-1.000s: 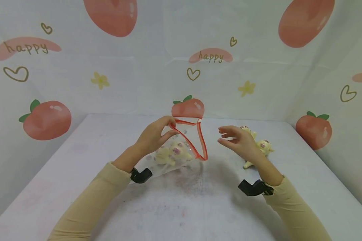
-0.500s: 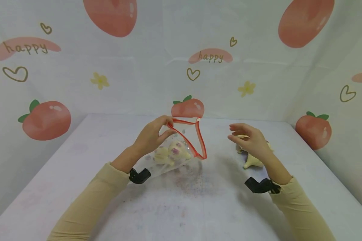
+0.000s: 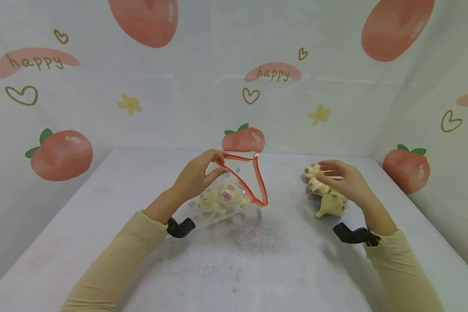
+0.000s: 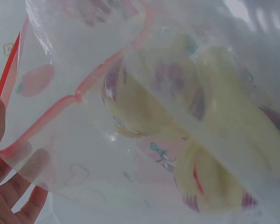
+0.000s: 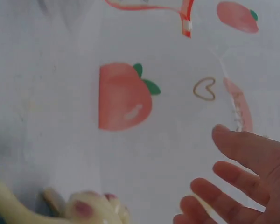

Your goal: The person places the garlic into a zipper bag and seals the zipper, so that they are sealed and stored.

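My left hand [image 3: 196, 175] pinches the red-edged mouth of a clear zip bag [image 3: 260, 186] and keeps it spread, tilted to the right. Inside lie garlic bulbs [image 3: 229, 194], pale with purple patches; through the film in the left wrist view, the bulbs [image 4: 224, 116] look hazy. My right hand [image 3: 347, 182] hovers over a small heap of garlic bulbs [image 3: 331, 204] on the right, fingers spread and relaxed, holding nothing. It partly hides the heap. At the lower left of the right wrist view sits a garlic bulb [image 5: 91, 207], apart from the fingers [image 5: 231, 144].
The white table [image 3: 234, 268] has faint stains near its middle. A white cloth [image 3: 187, 108] printed with red fruit, hearts and "happy" stands behind and along both sides. Each wrist wears a black camera mount [image 3: 355, 235].
My right hand has moved right, from beside the bag's mouth to over the garlic heap, uncovering bulbs on the heap's left. My left hand and the bag have hardly moved.
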